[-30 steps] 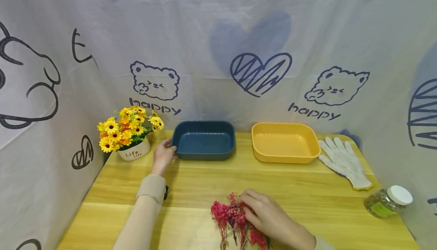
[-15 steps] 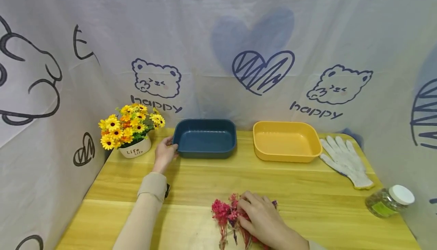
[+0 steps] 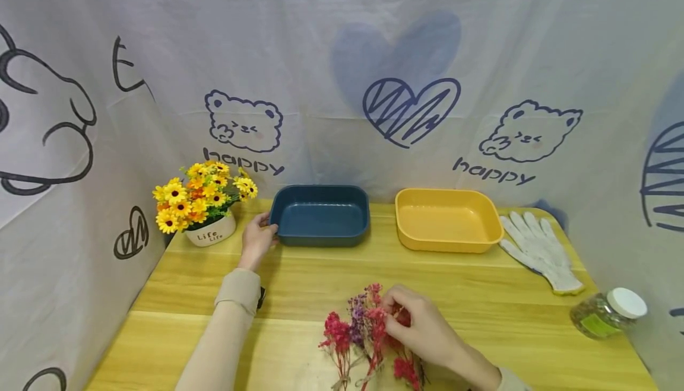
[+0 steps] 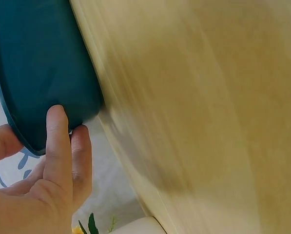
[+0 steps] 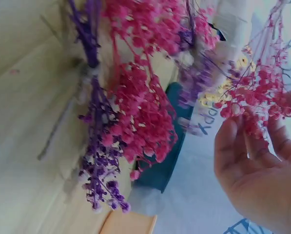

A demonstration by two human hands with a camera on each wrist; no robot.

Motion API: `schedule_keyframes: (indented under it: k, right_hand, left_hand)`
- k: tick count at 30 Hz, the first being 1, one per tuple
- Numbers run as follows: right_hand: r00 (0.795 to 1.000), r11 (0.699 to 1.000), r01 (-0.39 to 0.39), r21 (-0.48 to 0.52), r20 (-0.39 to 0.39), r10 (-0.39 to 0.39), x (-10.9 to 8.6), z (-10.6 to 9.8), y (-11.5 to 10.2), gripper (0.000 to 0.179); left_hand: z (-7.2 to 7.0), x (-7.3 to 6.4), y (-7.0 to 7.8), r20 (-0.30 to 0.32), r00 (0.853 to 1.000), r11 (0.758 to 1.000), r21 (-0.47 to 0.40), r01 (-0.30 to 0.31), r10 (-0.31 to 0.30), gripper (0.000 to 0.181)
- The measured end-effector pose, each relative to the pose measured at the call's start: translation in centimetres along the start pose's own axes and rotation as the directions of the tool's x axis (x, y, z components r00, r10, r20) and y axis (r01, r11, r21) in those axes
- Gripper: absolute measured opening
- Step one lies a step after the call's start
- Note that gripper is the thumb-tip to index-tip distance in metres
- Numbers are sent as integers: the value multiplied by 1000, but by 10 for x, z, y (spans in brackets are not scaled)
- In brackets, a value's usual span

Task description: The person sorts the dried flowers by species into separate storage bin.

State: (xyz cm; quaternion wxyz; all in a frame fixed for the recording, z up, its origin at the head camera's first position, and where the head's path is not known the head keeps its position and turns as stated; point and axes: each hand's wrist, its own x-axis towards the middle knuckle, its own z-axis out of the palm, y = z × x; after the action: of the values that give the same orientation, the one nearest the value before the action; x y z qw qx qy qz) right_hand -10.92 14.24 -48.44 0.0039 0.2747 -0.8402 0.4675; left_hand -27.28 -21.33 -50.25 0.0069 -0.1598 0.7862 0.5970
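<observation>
My left hand (image 3: pixel 257 239) holds the near left corner of the dark blue tray (image 3: pixel 323 241), which stands at the back of the table. In the left wrist view the thumb is at the rim of the tray and the fingertips (image 4: pixel 57 113) lie against its wall. At the front, my right hand (image 3: pixel 427 328) pinches pink dried flowers (image 5: pixel 257 97) just under their heads, raised among the other sprigs. To their left are a purple dried sprig (image 3: pixel 357 314) and another pink bunch (image 3: pixel 335 328). A further pink cluster (image 3: pixel 407 373) sits below the right hand.
A yellow tray (image 3: pixel 449 245) stands right of the blue one, with a white work glove (image 3: pixel 542 254) beside it. A lidded jar (image 3: pixel 604 317) is at the right edge. Yellow artificial flowers (image 3: pixel 198 198) in a white pot (image 3: pixel 212 234) stand at the back left, before the cloth walls.
My right hand has pulled at the pink flowers and raised them slightly; the purple sprig shows more and the bunches have spread apart. The left hand stays at the blue tray.
</observation>
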Motion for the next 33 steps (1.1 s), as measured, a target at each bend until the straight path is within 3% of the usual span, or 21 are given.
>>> schedule_keyframes:
  k: [4, 9, 13, 16, 19, 25, 30, 33]
  right_hand:
    - [1000, 995, -16, 97, -20, 18, 2, -8, -1, 29]
    - [998, 994, 62, 91, -14, -61, 4, -12, 2, 30]
    - [997, 994, 30, 104, 70, -37, 5, -9, 8, 28]
    - [982, 992, -45, 120, 190, 22, 5, -4, 13, 26]
    - [934, 976, -149, 158, 347, 87, 5, 1, 18, 24]
    - [785, 882, -397, 253, 592, 183, 7, 0, 15, 30]
    - [712, 829, -449, 333, 694, 107, 10, -14, 9, 20]
    - [692, 817, -440, 372, 720, 44, 11, -23, 7, 16]
  left_hand:
    - [-1, 0, -1, 6, 1000, 1000, -3, 1, -1, 55]
    - [-2, 1, -2, 11, 1000, 1000, -3, 0, 0, 55]
    - [-2, 1, -3, 12, 1000, 1000, -1, -2, 2, 55]
    - [-2, 2, -4, 8, 1000, 1000, 2, -8, 8, 55]
    - [-2, 2, -4, 8, 1000, 1000, 4, -13, 13, 55]
    - [-2, 1, -3, 8, 1000, 1000, 14, -18, 18, 54]
    - [-3, 0, -4, 9, 1000, 1000, 17, -18, 18, 55]
    - [-3, 0, -4, 13, 1000, 1000, 18, -16, 16, 55]
